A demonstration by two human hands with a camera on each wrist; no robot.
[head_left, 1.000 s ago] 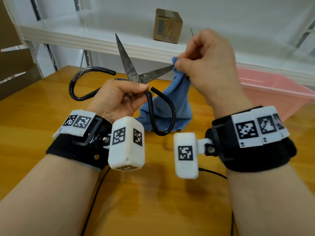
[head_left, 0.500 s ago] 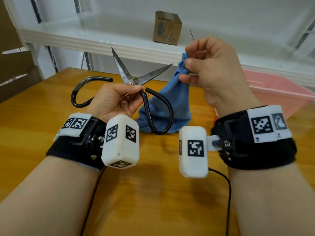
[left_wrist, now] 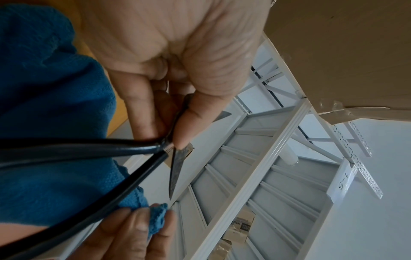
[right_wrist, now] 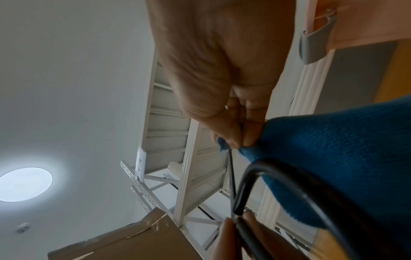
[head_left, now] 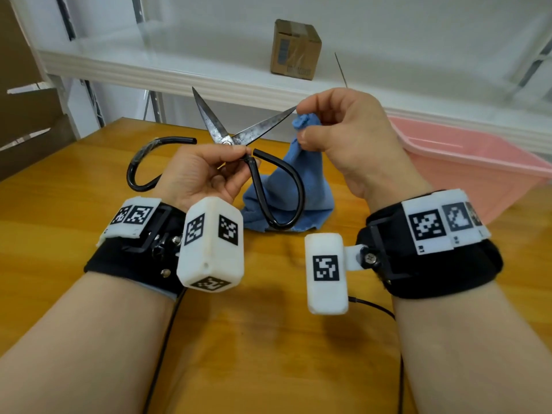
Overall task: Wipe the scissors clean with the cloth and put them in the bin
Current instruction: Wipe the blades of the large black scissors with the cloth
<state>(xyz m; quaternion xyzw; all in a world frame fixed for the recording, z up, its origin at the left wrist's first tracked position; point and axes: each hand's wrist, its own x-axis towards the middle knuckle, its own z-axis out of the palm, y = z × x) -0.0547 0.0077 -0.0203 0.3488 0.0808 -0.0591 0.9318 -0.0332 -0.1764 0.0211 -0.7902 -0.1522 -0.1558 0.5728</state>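
— Two hands are working above the wooden table [head_left: 74, 204] right now. What is the left hand [head_left: 206, 171] doing?

— It is pinching the black-handled scissors [head_left: 239, 138] just below the pivot, thumb and fingers curled round the shanks, and the blades are standing spread wide open, pointing up and away.

— And the right hand [head_left: 352, 135]?

— Its thumb and fingertips are pinching a bunched corner of the blue cloth [head_left: 298, 186], right at the tip of the right-hand blade. Whether cloth and blade are actually touching, I cannot tell. The rest of the cloth is hanging down in a cone, its lower edge lying on the table behind one handle loop.

— Where is the bin sitting?

— Over to the right, the pink plastic bin [head_left: 478, 162] is resting on the table, well apart from the scissors. Behind, a small cardboard box [head_left: 295, 49] is standing on the white shelf [head_left: 149, 67].
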